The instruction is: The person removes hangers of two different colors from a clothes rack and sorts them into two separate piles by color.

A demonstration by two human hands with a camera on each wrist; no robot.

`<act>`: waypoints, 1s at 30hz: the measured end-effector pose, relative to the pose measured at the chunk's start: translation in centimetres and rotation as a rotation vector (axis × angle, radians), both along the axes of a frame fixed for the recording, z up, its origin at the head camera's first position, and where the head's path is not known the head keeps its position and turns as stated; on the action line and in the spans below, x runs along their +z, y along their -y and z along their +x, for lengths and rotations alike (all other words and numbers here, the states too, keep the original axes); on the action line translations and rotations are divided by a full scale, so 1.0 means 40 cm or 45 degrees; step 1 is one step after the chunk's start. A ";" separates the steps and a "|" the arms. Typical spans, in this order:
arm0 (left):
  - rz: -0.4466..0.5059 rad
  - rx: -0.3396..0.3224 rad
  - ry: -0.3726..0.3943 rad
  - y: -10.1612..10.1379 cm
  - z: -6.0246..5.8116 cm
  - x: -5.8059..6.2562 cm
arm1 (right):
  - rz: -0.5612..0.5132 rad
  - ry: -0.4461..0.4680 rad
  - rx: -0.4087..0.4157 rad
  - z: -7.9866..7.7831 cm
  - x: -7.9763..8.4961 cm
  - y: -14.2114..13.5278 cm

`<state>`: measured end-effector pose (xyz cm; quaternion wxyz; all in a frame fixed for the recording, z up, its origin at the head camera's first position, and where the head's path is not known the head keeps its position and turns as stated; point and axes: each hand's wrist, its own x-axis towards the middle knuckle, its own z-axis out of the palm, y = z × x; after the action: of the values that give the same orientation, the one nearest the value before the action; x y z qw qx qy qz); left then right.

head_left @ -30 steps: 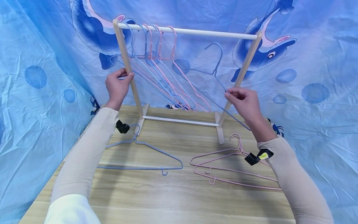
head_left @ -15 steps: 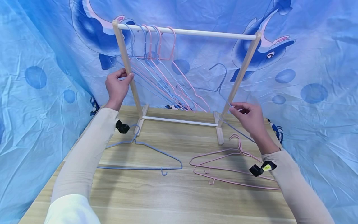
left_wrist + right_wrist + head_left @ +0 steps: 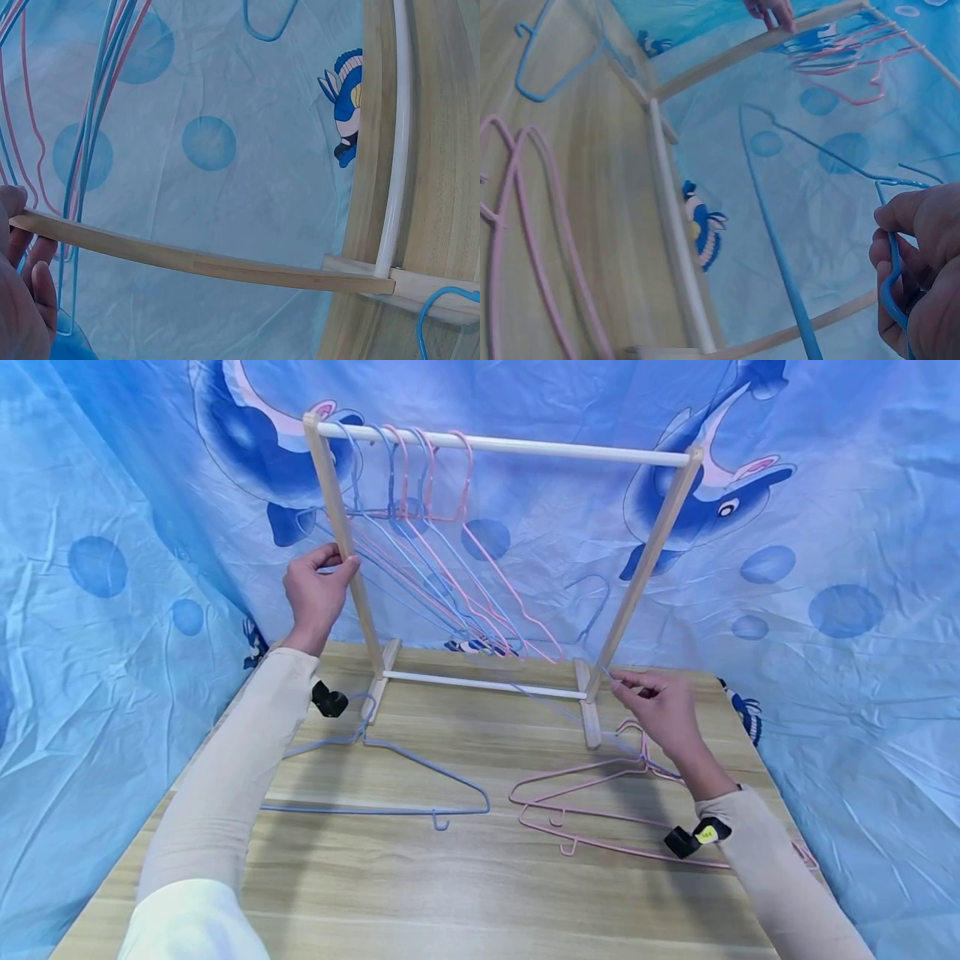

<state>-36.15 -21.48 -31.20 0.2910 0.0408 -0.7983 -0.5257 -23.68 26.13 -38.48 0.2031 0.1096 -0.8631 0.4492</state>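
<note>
A wooden garment rack [image 3: 660,522] with white rods stands at the back. My left hand [image 3: 318,593] holds its left post [image 3: 187,262], thumb on the near side. Several blue and pink hangers [image 3: 471,468] hang from the top rod, bunched towards the left. Near the lower part of the right post, my right hand [image 3: 663,714] pinches one arm of a blue hanger [image 3: 784,262]. In the head view this hanger is blurred and faint, its hook pointing up below the top rod. The right wrist view shows it clearly, with curled fingers around the wire.
Another blue hanger [image 3: 360,811] lies on the wooden table [image 3: 450,893] at the left. Overlapping pink hangers [image 3: 615,846] lie at the right, below my right hand. A blue patterned curtain [image 3: 97,693] surrounds the table at the back and sides.
My right hand has moved down with the blue hanger, whose hook has dropped from just below the top rod to around mid-height of the rack. My left hand stays on the left post.
</note>
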 end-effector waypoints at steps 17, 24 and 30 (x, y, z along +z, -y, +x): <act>0.008 -0.002 -0.015 0.000 -0.002 -0.001 | -0.156 0.255 0.167 -0.007 -0.148 0.092; -0.004 0.003 -0.014 0.000 0.002 -0.001 | -0.180 0.278 0.264 -0.005 -0.194 0.170; -0.005 -0.004 -0.013 0.000 0.000 0.000 | -0.210 0.279 0.402 0.017 -0.171 0.256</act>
<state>-36.13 -21.47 -31.22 0.2945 0.0361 -0.7979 -0.5247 -23.01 15.89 -45.32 0.0432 0.1770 -0.8124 0.5539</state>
